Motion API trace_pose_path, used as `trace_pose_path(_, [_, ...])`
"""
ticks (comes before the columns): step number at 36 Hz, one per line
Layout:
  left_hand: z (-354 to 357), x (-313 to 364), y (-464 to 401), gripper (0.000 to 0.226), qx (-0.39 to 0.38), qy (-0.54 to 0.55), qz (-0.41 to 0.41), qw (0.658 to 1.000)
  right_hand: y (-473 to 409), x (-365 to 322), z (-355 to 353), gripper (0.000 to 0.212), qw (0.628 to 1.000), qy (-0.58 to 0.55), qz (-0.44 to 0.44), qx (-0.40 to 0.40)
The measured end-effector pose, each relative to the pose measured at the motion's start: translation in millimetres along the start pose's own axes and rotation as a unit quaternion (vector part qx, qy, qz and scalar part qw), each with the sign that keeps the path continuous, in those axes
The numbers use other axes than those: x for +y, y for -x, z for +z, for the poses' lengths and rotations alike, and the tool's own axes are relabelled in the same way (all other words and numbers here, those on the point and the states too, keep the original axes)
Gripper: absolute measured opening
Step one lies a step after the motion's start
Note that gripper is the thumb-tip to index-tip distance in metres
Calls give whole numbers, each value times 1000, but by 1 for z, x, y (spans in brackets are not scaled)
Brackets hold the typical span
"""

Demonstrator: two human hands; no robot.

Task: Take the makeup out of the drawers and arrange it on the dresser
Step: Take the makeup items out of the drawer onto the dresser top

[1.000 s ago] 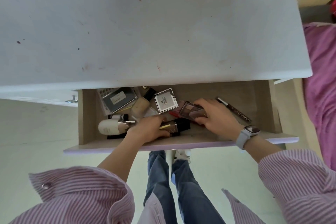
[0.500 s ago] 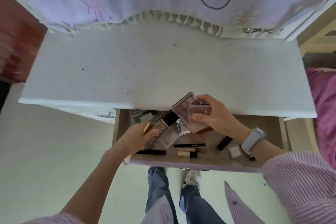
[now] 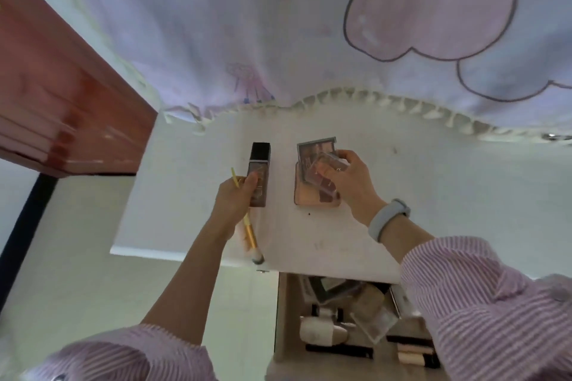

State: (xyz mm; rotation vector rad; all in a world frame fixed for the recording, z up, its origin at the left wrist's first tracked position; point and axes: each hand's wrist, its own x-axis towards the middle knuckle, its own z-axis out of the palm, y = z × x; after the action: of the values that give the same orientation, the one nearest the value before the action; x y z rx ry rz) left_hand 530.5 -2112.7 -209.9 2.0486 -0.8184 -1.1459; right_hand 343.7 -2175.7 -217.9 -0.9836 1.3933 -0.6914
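White worktop point(image 3: 418, 195) carried both hands. The left hand point(image 3: 233, 195) curled round a black-capped bottle point(image 3: 259, 175) and a yellow brush point(image 3: 249, 230) together, the bottle lying along the surface, the brush head reaching the front edge. The right hand point(image 3: 349, 182) pinched a small clear compact point(image 3: 329, 165) over a stack of palettes point(image 3: 312, 176) lying flat just beside the bottle. The drawer point(image 3: 280, 318) stood open below the front edge with more makeup inside, partly hidden by the right sleeve point(image 3: 483, 303) and blurred. A fringed cloth point(image 3: 278, 40) overhung the back edge. Bare surface lay to the right.
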Motion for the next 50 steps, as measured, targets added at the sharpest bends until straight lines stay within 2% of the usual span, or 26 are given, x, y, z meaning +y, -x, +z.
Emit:
trace_pose_path(9, [-11,28,-94,40,8,-86,23,996,-61,-31,55,37,999,13,-18,38])
trace_pose_path(13, [-6,32,-109,34,16,-120,25,992,-70,-39,58,25,998,34,-33,45])
trace_pose_path(18, [-9,33,-112,39,17,-102,13,995,-69,-41,49,8,997,0,-42,65])
trace_pose_path(21, [-17,29,-119,41,25,-111,-6,994,-67,-42,32,7,995,-19,-43,84])
trace_pose_path(26, [-22,34,-127,44,25,-151,3,988,-71,-35,0,13,990,15,-29,136])
trace_pose_path(32, [-17,41,-142,52,27,-69,-11,997,-77,-25,-12,25,982,104,-3,155])
trace_pose_path(35, [-15,42,-142,47,26,-12,7,1000,-78,-22,-9,30,973,155,0,168])
trace_pose_path(39, [-16,45,-132,44,35,33,32,998,-80,-16,-7,50,960,219,18,173])
trace_pose_path(40, [-16,45,-128,44,39,34,43,998,-78,-15,-7,48,958,225,17,177])
trace_pose_path(43, [-12,39,-114,42,50,-49,123,990,-76,-13,-9,32,958,205,-1,202])
trace_pose_path(46, [-3,24,-102,46,29,-207,214,954,-71,-11,-12,27,957,141,-18,253])
trace_pose_path(50, [7,8,-93,54,-24,-332,205,920,-70,-6,-21,30,937,129,-4,323])
